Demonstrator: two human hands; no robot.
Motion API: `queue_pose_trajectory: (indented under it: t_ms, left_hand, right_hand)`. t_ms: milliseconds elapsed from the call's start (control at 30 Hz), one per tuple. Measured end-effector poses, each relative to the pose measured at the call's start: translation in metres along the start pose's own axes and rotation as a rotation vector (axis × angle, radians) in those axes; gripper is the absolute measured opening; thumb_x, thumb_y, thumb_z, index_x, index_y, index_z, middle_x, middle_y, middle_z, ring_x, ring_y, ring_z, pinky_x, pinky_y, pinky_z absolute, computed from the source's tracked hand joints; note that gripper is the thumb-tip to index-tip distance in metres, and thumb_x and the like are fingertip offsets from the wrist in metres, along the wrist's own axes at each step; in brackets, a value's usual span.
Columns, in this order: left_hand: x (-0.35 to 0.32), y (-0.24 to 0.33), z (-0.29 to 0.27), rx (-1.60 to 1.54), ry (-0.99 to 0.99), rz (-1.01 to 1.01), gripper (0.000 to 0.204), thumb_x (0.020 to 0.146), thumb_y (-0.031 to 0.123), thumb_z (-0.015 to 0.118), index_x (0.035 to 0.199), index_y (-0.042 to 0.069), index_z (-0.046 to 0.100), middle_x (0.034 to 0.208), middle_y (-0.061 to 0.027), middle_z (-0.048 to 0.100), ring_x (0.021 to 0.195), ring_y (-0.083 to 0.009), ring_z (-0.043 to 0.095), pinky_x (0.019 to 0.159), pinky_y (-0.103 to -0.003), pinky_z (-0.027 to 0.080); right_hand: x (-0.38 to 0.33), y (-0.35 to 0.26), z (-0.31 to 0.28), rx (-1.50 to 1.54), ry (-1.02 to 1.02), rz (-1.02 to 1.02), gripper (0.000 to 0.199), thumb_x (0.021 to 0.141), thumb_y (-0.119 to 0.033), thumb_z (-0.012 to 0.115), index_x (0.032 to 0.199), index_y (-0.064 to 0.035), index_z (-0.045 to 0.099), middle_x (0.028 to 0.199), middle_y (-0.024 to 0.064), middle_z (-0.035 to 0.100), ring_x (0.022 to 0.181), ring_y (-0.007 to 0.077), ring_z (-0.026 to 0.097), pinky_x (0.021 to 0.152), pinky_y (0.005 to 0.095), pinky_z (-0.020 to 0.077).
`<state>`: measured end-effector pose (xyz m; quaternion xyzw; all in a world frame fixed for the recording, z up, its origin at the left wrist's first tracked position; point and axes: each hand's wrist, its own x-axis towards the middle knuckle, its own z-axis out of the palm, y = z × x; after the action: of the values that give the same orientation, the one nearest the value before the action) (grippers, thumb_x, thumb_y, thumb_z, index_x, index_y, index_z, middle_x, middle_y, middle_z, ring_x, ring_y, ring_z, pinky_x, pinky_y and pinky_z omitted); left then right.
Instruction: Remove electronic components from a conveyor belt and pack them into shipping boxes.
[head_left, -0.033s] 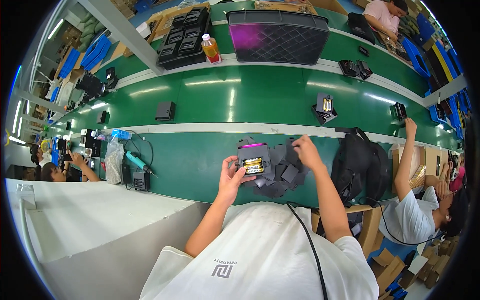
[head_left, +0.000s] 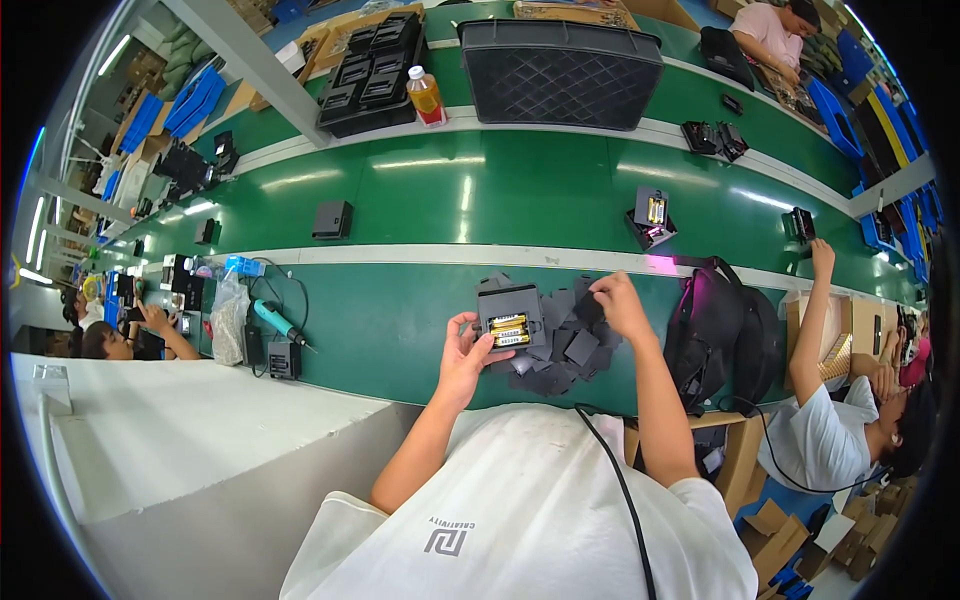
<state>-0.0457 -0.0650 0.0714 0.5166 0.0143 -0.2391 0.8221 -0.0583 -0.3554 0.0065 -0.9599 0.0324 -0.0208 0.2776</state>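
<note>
My left hand (head_left: 462, 362) is closed around the side of a dark grey battery box (head_left: 507, 303), held tilted over the bench. Gold and black batteries (head_left: 509, 330) lie side by side in its uncovered compartment. A pile of flat dark grey plastic covers (head_left: 570, 350) spreads under and to the right of the box. At the pile's upper right edge, my right hand (head_left: 622, 306) pinches one dark cover (head_left: 589, 309) between thumb and fingers. Its far fingers are partly hidden.
A black backpack (head_left: 705, 335) lies right of my right arm. To the left are a teal electric screwdriver (head_left: 275, 318) and a bag of small parts (head_left: 229, 320). Beyond the rail (head_left: 450, 256), a belt carries boxes (head_left: 332, 220). A co-worker's hand (head_left: 821, 256) reaches in at right.
My right hand has shifted slightly right and down, and a dark cover now shows plainly in its fingers. The left hand and battery box have hardly moved.
</note>
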Motion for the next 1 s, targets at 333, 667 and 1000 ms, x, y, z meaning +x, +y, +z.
queue_pose_trajectory:
  t_ms: [333, 667, 1000]
  left_hand:
    - [0.010, -0.004, -0.001, -0.271, -0.055, -0.042, 0.024, 0.099, 0.012, 0.048, 0.119, 0.006, 0.036, 0.107, -0.0174, 0.055, 0.097, -0.0270, 0.063, 0.078, -0.042, 0.059]
    - [0.009, -0.008, 0.003, -0.024, 0.093, -0.072, 0.015, 0.100, 0.017, 0.048, 0.103, 0.005, 0.041, 0.096, -0.0143, 0.057, 0.073, -0.0250, 0.066, 0.049, -0.033, 0.059]
    - [0.004, 0.015, 0.020, -0.019, 0.073, -0.084, 0.018, 0.096, 0.010, 0.053, 0.106, 0.004, 0.041, 0.100, -0.0148, 0.055, 0.078, -0.0245, 0.065, 0.060, -0.036, 0.061]
  right_hand:
    - [-0.034, -0.124, -0.072, 0.796, 0.304, 0.192, 0.027, 0.084, 0.003, 0.055, 0.109, -0.0024, 0.063, 0.086, 0.0022, 0.057, 0.072, 0.0096, 0.050, 0.065, 0.0205, 0.0417]
    - [-0.037, -0.139, -0.066, 0.804, 0.040, 0.085, 0.026, 0.084, 0.002, 0.057, 0.109, -0.0003, 0.066, 0.079, 0.0023, 0.057, 0.065, 0.0083, 0.047, 0.057, 0.0198, 0.0378]
    - [-0.035, -0.134, -0.062, 0.811, -0.046, 0.108, 0.026, 0.084, 0.001, 0.058, 0.109, 0.0007, 0.067, 0.075, 0.0021, 0.057, 0.058, 0.0091, 0.045, 0.053, 0.0208, 0.0371]
